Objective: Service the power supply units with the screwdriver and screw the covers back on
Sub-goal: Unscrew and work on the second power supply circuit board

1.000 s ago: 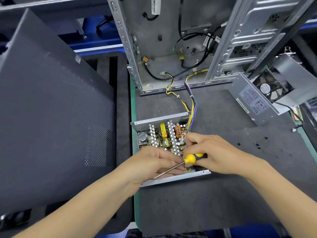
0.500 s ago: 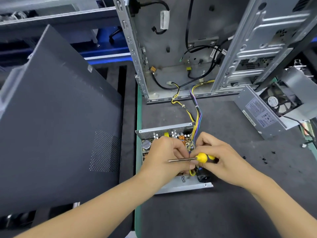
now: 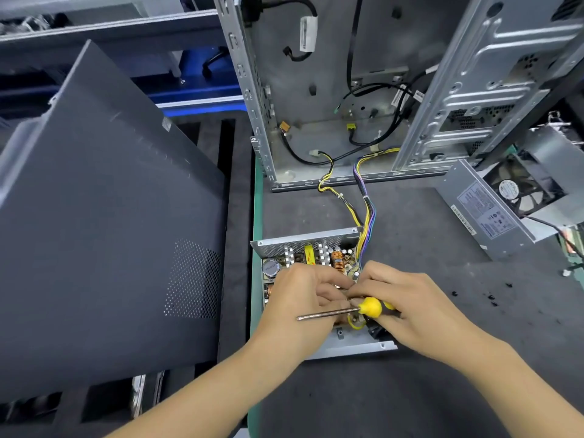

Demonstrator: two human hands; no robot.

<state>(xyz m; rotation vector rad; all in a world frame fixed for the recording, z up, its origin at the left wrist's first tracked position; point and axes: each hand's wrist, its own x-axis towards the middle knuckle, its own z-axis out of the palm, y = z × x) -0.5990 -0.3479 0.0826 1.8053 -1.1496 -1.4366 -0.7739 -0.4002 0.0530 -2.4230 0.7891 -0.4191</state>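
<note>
Yellow-handled screwdriver (image 3: 371,307) gripped by right hand (image 3: 420,308); left hand (image 3: 303,303) fingers curled, contents hidden, covering open PSU (image 3: 316,257).

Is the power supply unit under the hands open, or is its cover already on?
Open. The power supply unit has no cover on top: its circuit board, coils and capacitors show beside the left hand.

A dark grey mat (image 3: 395,406) covers the desk (image 3: 256,216), whose green edge shows along the left. A large dark panel (image 3: 104,232) leans at left. Behind, grey shelving (image 3: 104,26) and a blue rail (image 3: 202,101) sit in shadow
</note>
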